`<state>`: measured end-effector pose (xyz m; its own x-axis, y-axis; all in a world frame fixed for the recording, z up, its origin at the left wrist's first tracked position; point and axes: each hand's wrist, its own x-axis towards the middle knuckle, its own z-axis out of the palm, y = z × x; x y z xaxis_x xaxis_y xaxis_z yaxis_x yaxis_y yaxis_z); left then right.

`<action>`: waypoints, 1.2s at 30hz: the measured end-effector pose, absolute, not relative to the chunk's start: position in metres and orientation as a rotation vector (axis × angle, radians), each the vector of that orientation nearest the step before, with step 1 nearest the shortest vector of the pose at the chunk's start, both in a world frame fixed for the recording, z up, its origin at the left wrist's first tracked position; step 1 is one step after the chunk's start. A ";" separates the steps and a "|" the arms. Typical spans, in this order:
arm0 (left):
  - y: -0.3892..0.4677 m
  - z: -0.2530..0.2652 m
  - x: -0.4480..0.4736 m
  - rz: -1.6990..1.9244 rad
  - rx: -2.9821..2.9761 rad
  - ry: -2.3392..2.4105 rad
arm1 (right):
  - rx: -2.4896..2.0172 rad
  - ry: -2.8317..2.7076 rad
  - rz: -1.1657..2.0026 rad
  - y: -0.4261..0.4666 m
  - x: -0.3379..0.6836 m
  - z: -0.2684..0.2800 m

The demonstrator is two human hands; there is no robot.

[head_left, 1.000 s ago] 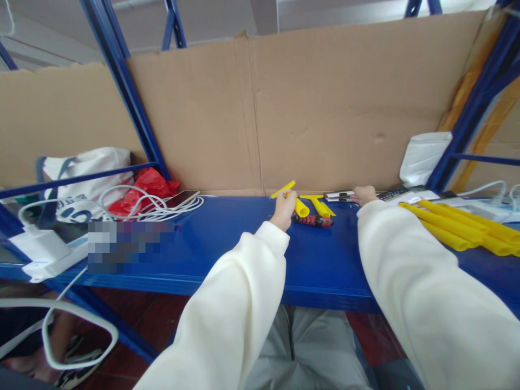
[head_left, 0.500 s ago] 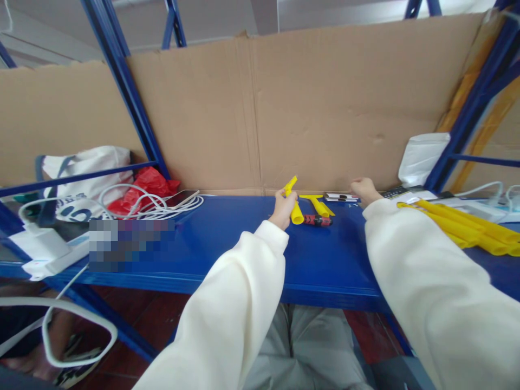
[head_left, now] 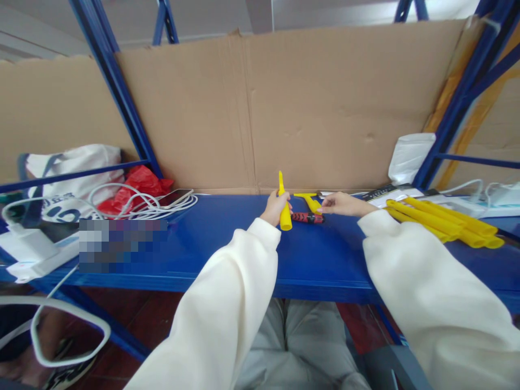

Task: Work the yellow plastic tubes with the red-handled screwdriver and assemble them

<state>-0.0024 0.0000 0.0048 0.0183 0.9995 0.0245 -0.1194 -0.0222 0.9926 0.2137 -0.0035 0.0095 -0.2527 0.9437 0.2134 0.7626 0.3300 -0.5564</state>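
My left hand point(head_left: 276, 208) is wrapped round a yellow plastic piece with a hollow, tube-like handle point(head_left: 286, 221), held upright above the blue tabletop. A narrow tip of it rises over the fingers. To the right lies another yellow piece, T-shaped point(head_left: 312, 202), its stem pointing towards me. My right hand point(head_left: 341, 203) is beside the stem's end with the fingertips pressed together; whatever they hold is too small to make out. Just in front of the T-shaped piece is a red and black tool handle point(head_left: 307, 218), its left end behind the held piece.
Several yellow tubes point(head_left: 447, 221) lie in a pile on the right. A white pouch point(head_left: 411, 158) leans near the blue post. White cables point(head_left: 142, 201), a red plastic bag point(head_left: 140, 187) and a cloth bag point(head_left: 81, 179) are on the left. Cardboard point(head_left: 317, 108) stands behind.
My right hand has come left from the back of the table to beside the T-shaped piece. My left hand has turned its yellow piece more upright. The view has shifted slightly.
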 end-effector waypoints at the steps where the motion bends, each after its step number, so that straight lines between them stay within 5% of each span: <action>1: 0.000 0.005 -0.003 1.266 1.146 1.095 | -1.490 -2.117 0.497 -0.005 0.214 0.009; 18: 0.005 0.003 -0.013 1.095 1.025 1.070 | -1.455 -2.303 0.576 -0.015 0.209 0.007; 27: 0.011 0.000 -0.015 0.981 1.069 1.139 | -1.253 -1.691 0.735 -0.020 0.206 0.020; 36: 0.010 -0.004 -0.017 0.934 1.156 1.206 | -1.171 -1.228 0.550 -0.011 0.220 0.022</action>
<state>-0.0167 0.0105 -0.0039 0.1514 0.9681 -0.1994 0.0494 0.1941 0.9797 0.2201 -0.0111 0.0220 0.3104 0.8490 0.4277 0.2462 0.3628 -0.8988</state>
